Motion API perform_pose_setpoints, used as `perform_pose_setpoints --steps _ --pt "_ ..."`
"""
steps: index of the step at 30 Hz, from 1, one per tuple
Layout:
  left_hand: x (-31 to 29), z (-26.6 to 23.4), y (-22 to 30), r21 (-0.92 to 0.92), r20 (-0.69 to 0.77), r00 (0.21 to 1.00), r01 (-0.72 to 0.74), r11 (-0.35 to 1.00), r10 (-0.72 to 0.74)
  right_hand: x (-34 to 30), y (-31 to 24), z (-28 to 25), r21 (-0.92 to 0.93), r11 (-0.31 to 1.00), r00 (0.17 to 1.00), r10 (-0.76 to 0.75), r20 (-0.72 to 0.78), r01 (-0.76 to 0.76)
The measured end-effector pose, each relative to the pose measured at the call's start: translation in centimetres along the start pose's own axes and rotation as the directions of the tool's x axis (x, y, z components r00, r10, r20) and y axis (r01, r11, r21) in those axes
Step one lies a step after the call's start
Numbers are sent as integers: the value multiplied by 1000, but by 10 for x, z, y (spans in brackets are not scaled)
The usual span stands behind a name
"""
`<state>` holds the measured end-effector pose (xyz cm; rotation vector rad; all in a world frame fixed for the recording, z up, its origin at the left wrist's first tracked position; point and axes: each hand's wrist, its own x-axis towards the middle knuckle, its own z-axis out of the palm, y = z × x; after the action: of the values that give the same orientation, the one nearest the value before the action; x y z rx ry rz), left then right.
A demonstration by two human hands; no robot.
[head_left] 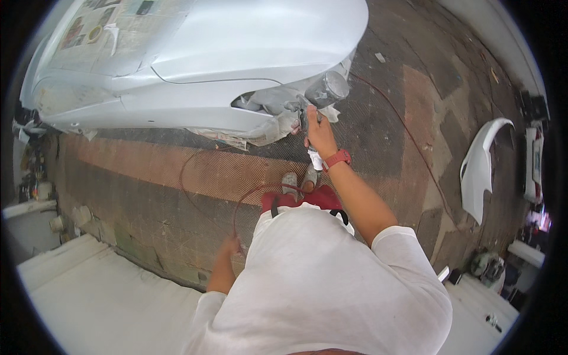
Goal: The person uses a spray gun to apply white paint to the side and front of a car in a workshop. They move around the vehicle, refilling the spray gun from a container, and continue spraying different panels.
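Observation:
My right hand (320, 136), with a red watch at its wrist, is wrapped round a paint spray gun (328, 89). A grey, paint-coated cup sits on the gun. It is held close to the front corner of a white car body (195, 106), beside the masked headlight opening (260, 102). Whether the trigger is pulled cannot be made out. Low at my left side, my left hand (229, 245) is closed on a dark red air hose (235, 218). The hose loops past my legs; its join to the gun is hidden.
Masking paper (231, 139) hangs under the fender. More hose (408, 121) runs across the patched floor (142, 171) at right. A white curved car panel (480, 171) and a white bumper-like part (533, 165) lie far right. White ribbed sheeting (112, 296) is behind me at left.

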<state>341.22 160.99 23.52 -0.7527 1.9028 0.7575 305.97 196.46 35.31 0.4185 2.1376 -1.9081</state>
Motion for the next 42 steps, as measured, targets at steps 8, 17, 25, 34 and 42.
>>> perform_pose_setpoints --steps 8,17,25,34,42 --pt "-4 77 -8 64 -100 993 -48 997 54 59 0 -60 -82 993 973 63 -221 -83" --pt "91 31 -8 33 -15 984 -175 984 176 43 -29 -48 -75 996 939 -70 -337 47" --pt "126 -84 -59 -311 104 993 -24 950 59 27 -85 158 -47 996 992 -86 -98 81" --pt "157 -175 -187 -568 137 983 176 804 -119 32 -155 349 -60 975 972 -206 117 214" --pt "154 -194 -154 -387 50 999 10 922 10 50 -170 321 -83 987 989 -142 -28 139"
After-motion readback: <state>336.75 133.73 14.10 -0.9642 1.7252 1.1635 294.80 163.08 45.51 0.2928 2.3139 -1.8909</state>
